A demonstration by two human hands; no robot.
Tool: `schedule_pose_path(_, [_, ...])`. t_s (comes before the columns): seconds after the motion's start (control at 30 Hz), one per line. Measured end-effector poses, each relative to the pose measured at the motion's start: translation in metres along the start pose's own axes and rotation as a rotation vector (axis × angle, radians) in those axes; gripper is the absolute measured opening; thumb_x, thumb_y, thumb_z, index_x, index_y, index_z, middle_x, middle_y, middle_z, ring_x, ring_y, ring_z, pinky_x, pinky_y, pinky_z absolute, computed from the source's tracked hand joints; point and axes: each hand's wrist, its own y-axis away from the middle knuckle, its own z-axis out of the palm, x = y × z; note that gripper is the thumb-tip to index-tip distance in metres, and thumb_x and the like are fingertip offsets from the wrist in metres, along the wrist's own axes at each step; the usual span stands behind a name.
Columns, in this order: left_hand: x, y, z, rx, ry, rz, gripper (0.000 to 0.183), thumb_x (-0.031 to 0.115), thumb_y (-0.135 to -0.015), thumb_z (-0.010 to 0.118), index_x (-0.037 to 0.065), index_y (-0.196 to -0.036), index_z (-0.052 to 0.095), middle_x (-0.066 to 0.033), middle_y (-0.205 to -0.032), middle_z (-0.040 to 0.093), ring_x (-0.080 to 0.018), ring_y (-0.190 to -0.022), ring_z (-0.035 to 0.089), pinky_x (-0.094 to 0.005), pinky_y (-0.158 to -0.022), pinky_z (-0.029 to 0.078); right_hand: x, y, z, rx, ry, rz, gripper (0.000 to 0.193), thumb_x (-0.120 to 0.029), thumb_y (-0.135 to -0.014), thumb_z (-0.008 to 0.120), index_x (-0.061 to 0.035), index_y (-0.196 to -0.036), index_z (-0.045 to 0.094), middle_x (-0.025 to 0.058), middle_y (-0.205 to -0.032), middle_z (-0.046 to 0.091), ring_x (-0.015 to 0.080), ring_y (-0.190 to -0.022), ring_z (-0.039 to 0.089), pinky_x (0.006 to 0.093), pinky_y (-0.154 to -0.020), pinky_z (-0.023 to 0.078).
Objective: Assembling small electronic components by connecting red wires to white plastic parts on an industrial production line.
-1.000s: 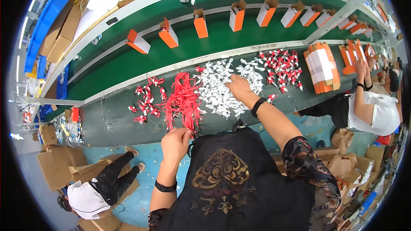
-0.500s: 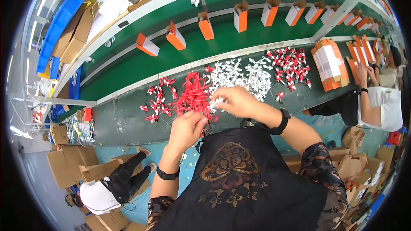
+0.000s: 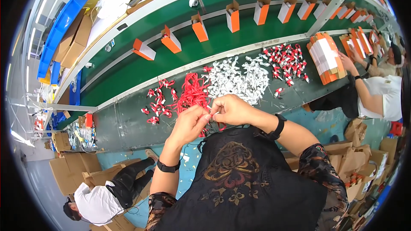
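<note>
In front of my chest, my left hand [image 3: 187, 125] and my right hand [image 3: 233, 110] meet at their fingertips over the near edge of the dark bench. The left is closed in a pinch on a red cord [image 3: 220, 125], part of which hangs below the fingers. A small white looped piece, mostly covered by the fingers, is pinched in the right. Just beyond them lies a tangled heap of red cords [image 3: 191, 86]. Right of it spreads a pile of white looped pieces [image 3: 235, 79]. Red-and-white assembled pieces lie at left [image 3: 159, 98] and far right [image 3: 287, 64].
Open orange-and-white boxes [image 3: 199, 28] stand in a row on the green conveyor [image 3: 128, 55] behind the bench. Flat cartons [image 3: 326, 57] are stacked at right, near a co-worker [image 3: 376, 92]. Another person [image 3: 102, 201] is at lower left beside cardboard boxes [image 3: 70, 167].
My right hand has moved down and inward with the white piece, and its fingertips now meet my left hand's. The co-worker at right has reached to the carton stack.
</note>
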Motion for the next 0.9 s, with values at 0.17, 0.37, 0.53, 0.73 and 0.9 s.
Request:
schedule_pose_path(0.17, [-0.022, -0.004, 0.002, -0.023, 0.512, -0.162, 0.012, 0.013, -0.090, 0.066, 0.003, -0.088, 0.059, 0.0012, -0.079, 0.058, -0.0044, -0.069, 0.050, -0.0225, -0.062, 0.043, 0.000, 0.008, -0.005, -0.149, -0.392, -0.050, 0.007, -0.005, -0.083, 0.070, -0.0008, -0.085, 0.065, 0.0018, -0.078, 0.066, 0.0068, -0.070, 0.062, 0.0227, -0.063, 0.049])
schedule_pose_path(0.37, [-0.020, -0.005, 0.064, 0.156, 1.354, -0.272, 0.036, 0.042, -0.096, 0.054, 0.009, -0.109, 0.056, -0.0024, -0.098, 0.061, -0.0124, -0.080, 0.058, -0.0295, -0.064, 0.047, -0.022, 0.013, 0.002, 0.099, -0.691, -0.189, 0.004, -0.001, -0.084, 0.069, -0.0004, -0.086, 0.065, 0.0061, -0.083, 0.068, 0.0097, -0.072, 0.063, 0.0245, -0.062, 0.051])
schedule_pose_path(0.53, [0.015, -0.009, 0.072, 0.249, 1.480, -0.254, 0.040, 0.037, -0.102, 0.046, 0.004, -0.126, 0.053, -0.0041, -0.100, 0.061, -0.0142, -0.076, 0.058, -0.0279, -0.065, 0.046, -0.027, 0.009, -0.007, 0.535, -0.110, -0.428, 0.006, -0.002, -0.079, 0.071, -0.0034, -0.083, 0.067, 0.0094, -0.082, 0.067, 0.0148, -0.070, 0.065, 0.0276, -0.060, 0.050])
schedule_pose_path(0.73, [0.024, 0.005, 0.042, 0.240, 0.322, -0.266, 0.021, 0.018, -0.099, 0.053, 0.004, -0.107, 0.066, -0.0012, -0.068, 0.060, -0.0119, -0.060, 0.059, -0.0275, -0.057, 0.047, -0.011, 0.013, -0.033, 0.446, 0.820, -0.405, 0.013, -0.001, -0.071, 0.069, -0.0058, -0.083, 0.067, 0.0089, -0.079, 0.065, 0.0290, -0.072, 0.063, 0.0361, -0.065, 0.051])
schedule_pose_path(0.9, [0.017, 0.005, 0.025, 0.258, 0.462, -0.229, 0.010, 0.006, -0.095, 0.057, 0.002, -0.101, 0.064, 0.0006, -0.078, 0.062, -0.0063, -0.068, 0.055, -0.0233, -0.062, 0.047, -0.004, 0.021, -0.035, -0.470, -0.367, -0.073, 0.006, 0.000, -0.083, 0.070, -0.0026, -0.085, 0.065, 0.0058, -0.088, 0.068, 0.0160, -0.079, 0.064, 0.0292, -0.069, 0.051])
